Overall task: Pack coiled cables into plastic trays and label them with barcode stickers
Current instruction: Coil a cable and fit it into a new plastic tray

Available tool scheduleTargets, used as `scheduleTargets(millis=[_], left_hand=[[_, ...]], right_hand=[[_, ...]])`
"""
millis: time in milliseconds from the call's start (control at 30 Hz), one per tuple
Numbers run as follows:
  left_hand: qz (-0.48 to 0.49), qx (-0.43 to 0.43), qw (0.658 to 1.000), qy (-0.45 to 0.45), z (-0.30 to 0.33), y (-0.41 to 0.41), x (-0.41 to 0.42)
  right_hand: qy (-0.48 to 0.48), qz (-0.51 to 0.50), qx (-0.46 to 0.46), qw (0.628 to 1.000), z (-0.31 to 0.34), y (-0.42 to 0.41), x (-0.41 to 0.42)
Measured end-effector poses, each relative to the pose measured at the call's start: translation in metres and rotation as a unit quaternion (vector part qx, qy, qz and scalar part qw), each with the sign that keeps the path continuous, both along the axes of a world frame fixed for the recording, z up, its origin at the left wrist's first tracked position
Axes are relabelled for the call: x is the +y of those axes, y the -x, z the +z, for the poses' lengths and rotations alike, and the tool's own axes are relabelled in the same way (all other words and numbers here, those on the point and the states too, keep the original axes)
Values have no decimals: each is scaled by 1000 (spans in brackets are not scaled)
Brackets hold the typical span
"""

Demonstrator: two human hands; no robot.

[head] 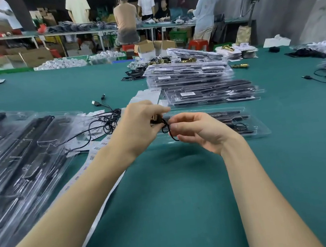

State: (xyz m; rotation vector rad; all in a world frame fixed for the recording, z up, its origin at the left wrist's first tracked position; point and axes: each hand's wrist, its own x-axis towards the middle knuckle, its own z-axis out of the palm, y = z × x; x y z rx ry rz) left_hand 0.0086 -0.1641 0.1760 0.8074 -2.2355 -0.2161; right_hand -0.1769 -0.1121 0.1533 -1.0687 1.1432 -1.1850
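**Both hands working a black cable above the open tray**

I am looking down on a green table (176, 193) that is filling most of the view. A large spread of clear plastic trays (20, 160) holding dark parts is lying along my left side. Beyond my hands, a tall stack of packed trays (189, 72) is sitting mid-table, with a lower stack (211, 94) just in front of it. One open tray (249, 125) is lying nearest, directly behind my hands.

A strip of barcode stickers (93, 157) is running out from under my left forearm. A loose tangle of black cables (105, 121) is resting between the left trays and the stacks, USB plugs pointing away from me.

My left hand (138, 126) is curling its fingers around one end of a thin black cable (168, 130), held just above the near edge of the open tray. My right hand (197, 131) is pinching a loop of the same cable between thumb and fingers. The hands are almost touching.
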Motion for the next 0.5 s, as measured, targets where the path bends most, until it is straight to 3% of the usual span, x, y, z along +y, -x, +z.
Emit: scheduleTargets(millis=[133, 233, 300, 400, 500], left_hand=[[21, 121, 992, -38, -19, 8, 1], [11, 216, 951, -222, -25, 13, 1], [-11, 256, 904, -341, -27, 14, 0], [-44, 306, 843, -440, -27, 13, -1], [-86, 327, 778, -530, -23, 12, -3]], right_hand=[[-14, -14, -82, 996, 0, 0, 0], [-19, -26, -103, 994, 2, 0, 1], [-24, -55, -48, 997, 3, 1, 1], [-13, -103, 135, 985, 2, 5, 0], [50, -59, 208, 975, 3, 8, 1]])
